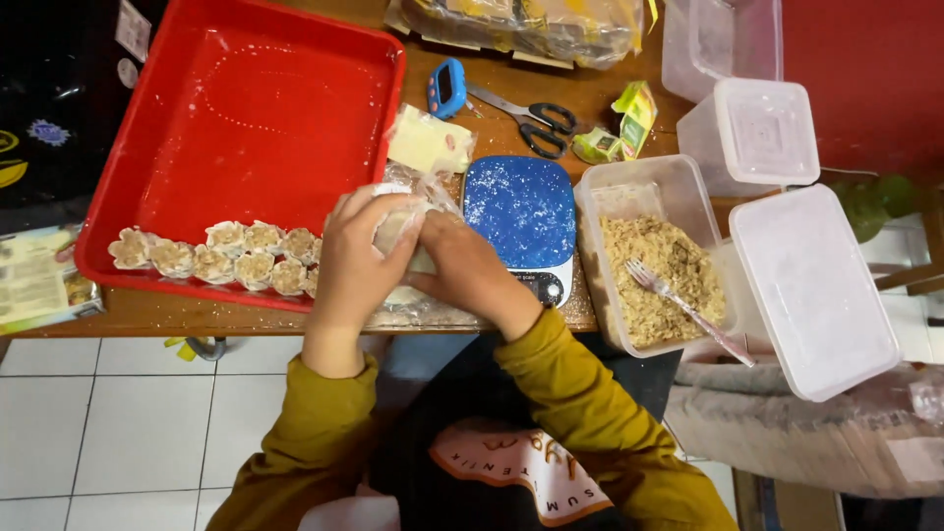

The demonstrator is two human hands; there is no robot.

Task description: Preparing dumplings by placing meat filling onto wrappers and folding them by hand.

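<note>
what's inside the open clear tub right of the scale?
The clear tub holds crumbly tan filling with a fork resting in it. The tub's bottom under the filling is hidden.

A wooden table (197, 317) is being taken up by a red tray (246, 108), a blue-topped kitchen scale (523, 211) and a clear tub of crumbly filling (654, 261). Scissors (531, 116), a small blue timer (446, 87), lidded plastic containers (762, 133) and a bagged packet (521, 25) are being carried farther back.

Head camera looks straight down, close
</note>
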